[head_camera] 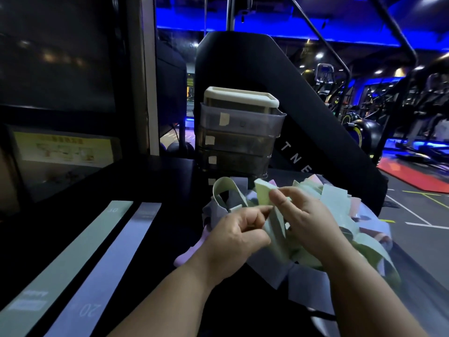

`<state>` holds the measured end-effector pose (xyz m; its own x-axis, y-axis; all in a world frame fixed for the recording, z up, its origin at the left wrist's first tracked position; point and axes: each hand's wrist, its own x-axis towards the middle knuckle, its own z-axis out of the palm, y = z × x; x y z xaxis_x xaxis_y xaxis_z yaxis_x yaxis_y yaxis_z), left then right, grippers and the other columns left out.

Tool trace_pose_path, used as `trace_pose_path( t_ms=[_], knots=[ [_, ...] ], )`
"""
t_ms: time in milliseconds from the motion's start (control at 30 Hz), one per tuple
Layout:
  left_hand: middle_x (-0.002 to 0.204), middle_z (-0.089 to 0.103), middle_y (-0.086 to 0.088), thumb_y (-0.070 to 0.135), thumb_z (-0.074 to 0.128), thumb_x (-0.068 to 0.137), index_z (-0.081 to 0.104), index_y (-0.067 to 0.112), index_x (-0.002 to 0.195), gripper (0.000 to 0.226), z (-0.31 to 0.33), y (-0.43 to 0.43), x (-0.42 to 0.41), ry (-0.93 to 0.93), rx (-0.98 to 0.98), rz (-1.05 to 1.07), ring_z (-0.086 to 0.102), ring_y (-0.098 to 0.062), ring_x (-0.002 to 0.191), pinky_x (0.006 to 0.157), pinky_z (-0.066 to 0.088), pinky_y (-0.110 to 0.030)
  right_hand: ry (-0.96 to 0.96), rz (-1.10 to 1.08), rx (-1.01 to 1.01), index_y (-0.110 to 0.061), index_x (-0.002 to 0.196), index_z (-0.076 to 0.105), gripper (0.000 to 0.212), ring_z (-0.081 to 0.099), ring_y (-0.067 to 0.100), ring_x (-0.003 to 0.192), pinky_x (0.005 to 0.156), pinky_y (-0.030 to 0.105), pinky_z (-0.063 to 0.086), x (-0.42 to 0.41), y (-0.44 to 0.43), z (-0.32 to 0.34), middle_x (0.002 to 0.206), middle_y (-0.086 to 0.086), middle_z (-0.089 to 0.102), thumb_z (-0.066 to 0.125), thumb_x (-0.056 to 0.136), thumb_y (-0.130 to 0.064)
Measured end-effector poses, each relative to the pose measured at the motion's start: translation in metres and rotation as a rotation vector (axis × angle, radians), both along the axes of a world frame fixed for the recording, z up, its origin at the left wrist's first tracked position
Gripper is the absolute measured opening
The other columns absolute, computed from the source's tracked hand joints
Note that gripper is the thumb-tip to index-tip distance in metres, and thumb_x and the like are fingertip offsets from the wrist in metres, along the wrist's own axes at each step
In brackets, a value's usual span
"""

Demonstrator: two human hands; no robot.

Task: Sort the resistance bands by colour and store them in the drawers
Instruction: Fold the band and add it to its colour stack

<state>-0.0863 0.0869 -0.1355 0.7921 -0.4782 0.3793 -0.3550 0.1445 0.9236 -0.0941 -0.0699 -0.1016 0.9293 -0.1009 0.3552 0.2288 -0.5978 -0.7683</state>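
A tangled pile of resistance bands (pixel 379 242) in pale green, lilac-grey and pink lies on the dark surface at the right. Over it, my left hand (pixel 233 234) and my right hand (pixel 308 224) both pinch one pale green band (pixel 274 220), which hangs folded between them. A second green loop (pixel 222 190) sticks up just behind my left hand. A grey translucent drawer unit (pixel 238 139) with a cream lid stands behind the pile; its top drawer juts out slightly. Two bands lie flat at the left: a green one (pixel 70 256) and a lilac-grey one (pixel 114 259).
A dark table surface (pixel 145 181) carries everything. A black padded gym machine (pixel 279 76) rises right behind the drawers. A framed yellow notice (pixel 63 149) leans at the far left. Gym floor and exercise machines (pixel 413 142) fill the right background.
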Motion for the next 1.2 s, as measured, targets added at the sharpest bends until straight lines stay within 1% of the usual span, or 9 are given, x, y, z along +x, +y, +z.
trace_pose_path(
  t_ms=[100,167,267,333,467,667,767,967,1200],
  knots=[
    [0.076,0.057,0.0,0.007,0.055,0.071,0.049,0.005,0.065,0.009,0.001,-0.001,-0.003,-0.054,0.115,0.057,0.052,-0.01,0.074,0.07,0.042,-0.026,0.011,-0.026,-0.045,-0.038,0.093,0.064,0.042,0.062,-0.001,0.079,0.068,0.025,0.047,0.0,0.001,-0.001,0.083,-0.015,0.069,0.054,0.071,-0.073],
    [0.072,0.051,-0.006,0.015,0.059,0.07,0.049,0.016,0.061,0.013,0.0,-0.002,-0.002,-0.083,0.189,0.128,0.046,-0.012,0.069,0.065,0.038,-0.028,-0.008,-0.075,-0.095,-0.036,0.094,0.066,0.021,0.063,0.002,0.08,0.067,0.024,0.047,0.002,0.001,-0.002,0.083,-0.013,0.07,0.065,0.083,-0.054],
    [0.096,0.065,-0.012,0.017,0.063,0.072,0.056,0.017,0.065,0.01,-0.002,-0.004,0.0,-0.089,0.194,0.153,0.056,-0.022,0.079,0.075,0.047,-0.032,-0.027,-0.087,-0.07,-0.032,0.088,0.068,0.004,0.064,0.003,0.079,0.068,0.022,0.048,0.005,-0.001,-0.004,0.08,-0.012,0.07,0.064,0.089,-0.034],
    [0.102,0.068,-0.004,0.019,0.068,0.075,0.062,0.018,0.07,0.008,-0.002,-0.003,0.0,-0.067,0.182,0.178,0.061,-0.014,0.085,0.079,0.048,-0.02,-0.041,-0.087,-0.052,-0.031,0.084,0.068,0.006,0.063,0.001,0.075,0.064,0.019,0.046,0.006,-0.002,-0.004,0.076,-0.013,0.07,0.065,0.089,-0.03],
    [0.085,0.069,0.003,0.039,0.068,0.076,0.067,0.021,0.082,0.019,-0.004,-0.001,0.001,-0.016,0.159,0.244,0.065,-0.012,0.084,0.082,0.051,-0.026,-0.093,-0.061,0.002,-0.029,0.083,0.067,0.007,0.06,-0.006,0.067,0.057,0.011,0.042,0.006,-0.002,-0.005,0.068,-0.015,0.068,0.065,0.09,-0.029],
    [0.079,0.061,0.014,0.024,0.074,0.084,0.057,0.024,0.094,0.019,-0.007,0.003,0.011,-0.058,0.081,0.498,0.057,0.003,0.075,0.075,0.047,-0.015,-0.184,0.048,0.194,-0.029,0.08,0.067,0.011,0.063,0.008,0.069,0.066,0.033,0.051,0.002,0.003,-0.005,0.073,-0.006,0.07,0.066,0.09,-0.023],
    [0.102,0.065,0.016,0.02,0.075,0.082,0.061,0.03,0.107,0.03,-0.006,0.004,0.01,-0.063,0.095,0.447,0.06,0.006,0.089,0.076,0.046,-0.007,-0.201,0.167,0.279,-0.029,0.086,0.069,0.012,0.065,0.02,0.079,0.076,0.045,0.054,-0.003,0.007,-0.004,0.081,0.0,0.071,0.067,0.09,-0.018],
    [0.093,0.074,0.002,0.018,0.064,0.084,0.069,0.026,0.101,0.02,-0.003,0.004,0.008,-0.044,0.0,0.4,0.069,-0.013,0.092,0.084,0.054,-0.025,-0.231,0.271,0.305,-0.018,0.093,0.066,0.01,0.063,0.024,0.076,0.074,0.041,0.053,-0.006,0.014,-0.004,0.085,0.006,0.07,0.07,0.086,-0.013],
    [0.079,0.068,0.006,0.042,0.061,0.077,0.067,0.027,0.088,0.019,0.001,0.003,0.009,-0.088,-0.105,0.382,0.062,-0.009,0.079,0.081,0.05,-0.033,-0.315,0.153,0.245,-0.037,0.099,0.055,0.036,0.056,0.011,0.067,0.061,0.028,0.049,-0.003,0.013,-0.006,0.081,-0.004,0.059,0.078,0.081,-0.017]
  ],
)
